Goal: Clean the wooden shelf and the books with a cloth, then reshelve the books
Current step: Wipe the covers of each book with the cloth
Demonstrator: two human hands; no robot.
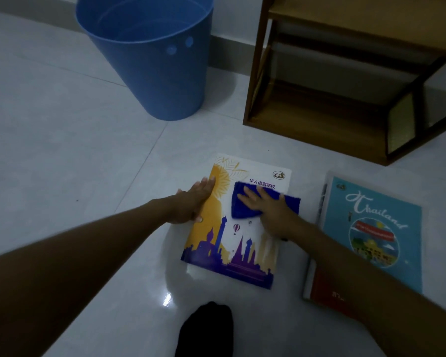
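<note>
My left hand point(195, 202) is pressing flat on the yellow book's point(242, 253) edge. My right hand point(271, 215), fingers spread, is pushing the blue cloth point(292, 205) over its cover. The book is lying on glossy floor tiles point(75, 163) and may be slipping under my strokes. A blue bucket point(150, 68) and the wooden shelf point(307, 122) are standing behind.

left hand point(195, 202): flat, fingers straight | right hand point(267, 211): flat, fingers spread | both arms extended
</note>
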